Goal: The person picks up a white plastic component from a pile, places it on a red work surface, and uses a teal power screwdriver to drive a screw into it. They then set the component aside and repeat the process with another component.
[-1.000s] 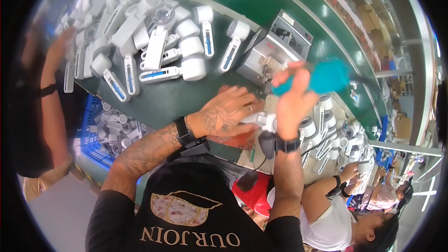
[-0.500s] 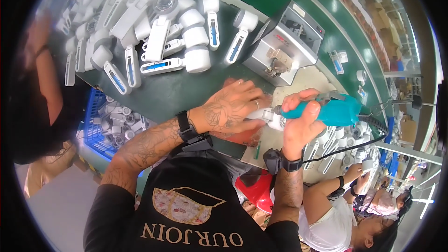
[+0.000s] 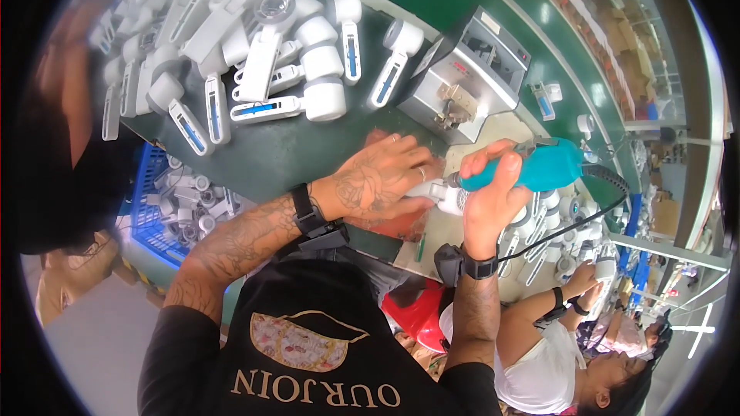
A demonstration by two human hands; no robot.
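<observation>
My left hand (image 3: 381, 177) is closed around a white handheld fan (image 3: 449, 197), whose grille end sticks out past the fingers; most of its handle is hidden. Wrapped in my right hand (image 3: 489, 204) is a teal electric screwdriver (image 3: 551, 166) with a black cord. Its tip points left toward the fan, close to the fan's joint. Whether the tip touches a screw I cannot tell. Beneath my left hand lies a reddish translucent sheet (image 3: 397, 227) on the worktable.
A grey metal machine (image 3: 462, 81) stands beyond my hands. Several white fans (image 3: 324, 96) crowd the table at far left, with more at right. A blue basket (image 3: 150, 227) of fan parts sits at left. Co-workers are on both sides, one in a white shirt (image 3: 539, 366).
The screwdriver's rear end has shifted slightly left and up, with its tip still by the fan. My left hand keeps its hold. The arm of the person at left has moved.
</observation>
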